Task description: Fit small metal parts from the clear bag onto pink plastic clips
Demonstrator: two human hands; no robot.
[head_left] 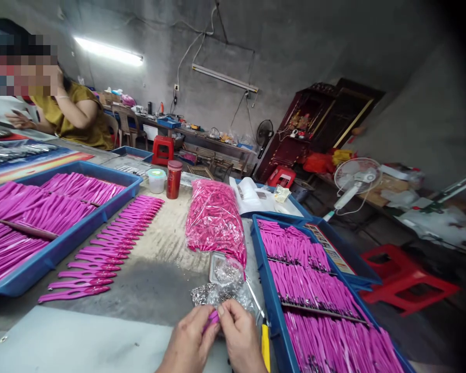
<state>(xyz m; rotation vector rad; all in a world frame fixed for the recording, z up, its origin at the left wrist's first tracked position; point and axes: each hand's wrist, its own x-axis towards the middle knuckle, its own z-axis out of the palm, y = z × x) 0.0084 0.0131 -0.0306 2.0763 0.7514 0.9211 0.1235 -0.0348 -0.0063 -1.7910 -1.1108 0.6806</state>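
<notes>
My left hand and my right hand meet at the bottom edge of the table, fingers pinched together on a small magenta plastic piece. Just beyond them lies a crumpled clear bag of small metal parts and a small tray of the same parts. A big clear bag stuffed with magenta pieces lies further back. A row of magenta handles is laid out on the table to the left.
Blue trays packed with magenta handles stand at the left and right. A red jar and a lidded tub sit behind. Another person sits far left. A white fan and red stools stand right.
</notes>
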